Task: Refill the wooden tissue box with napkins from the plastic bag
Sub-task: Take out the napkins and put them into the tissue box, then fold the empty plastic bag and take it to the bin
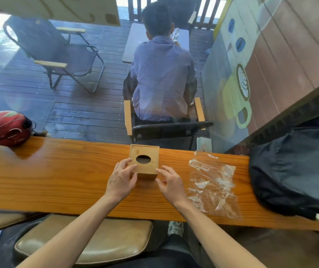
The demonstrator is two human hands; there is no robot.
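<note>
The wooden tissue box (147, 153) stands on the long wooden counter (58, 182), its lid on and its oval opening dark, with no napkin showing in it. My left hand (121, 180) touches the box's near left corner with its fingertips. At the near right corner sits my right hand (171, 183), fingers spread against the edge. A clear plastic bag (213, 185) lies flat and crumpled on the counter to the right of the box; it looks empty. A small pale pack (204, 145) stands behind the bag at the counter's far edge.
A red helmet (6, 127) rests at the counter's far left. A black backpack (298, 167) fills the right end. Beyond the glass, a person (162, 78) sits with their back to me. A padded stool (89, 240) is below the counter.
</note>
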